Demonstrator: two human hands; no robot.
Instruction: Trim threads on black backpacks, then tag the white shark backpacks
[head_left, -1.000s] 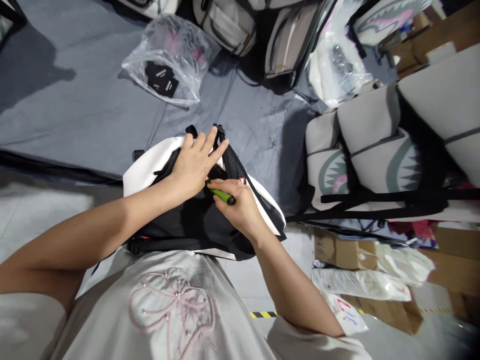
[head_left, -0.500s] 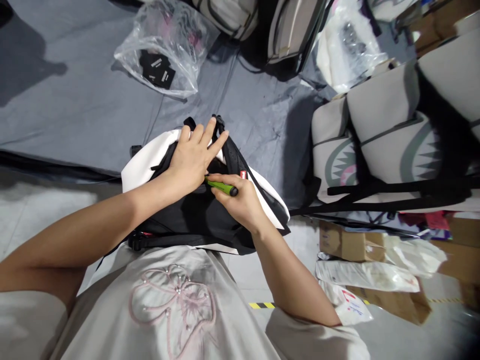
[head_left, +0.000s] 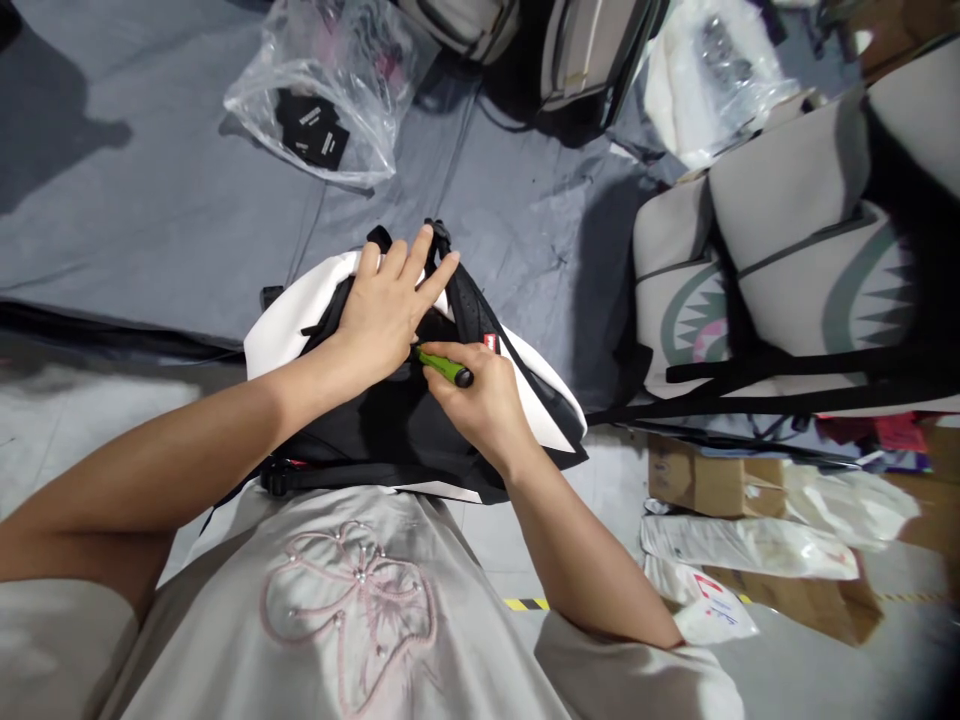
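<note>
Under the spread left hand lies a bag; right hand pinches green tool.

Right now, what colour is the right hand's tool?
The tool is green with a black end, seen best in the head view.

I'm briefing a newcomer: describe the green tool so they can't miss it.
At the near edge of the grey-covered table, find the black-and-white bag. Over its black part, the right hand holds a slim green tool with a black end. Its bright green sets it apart from the black bag and the hand around it.
</note>
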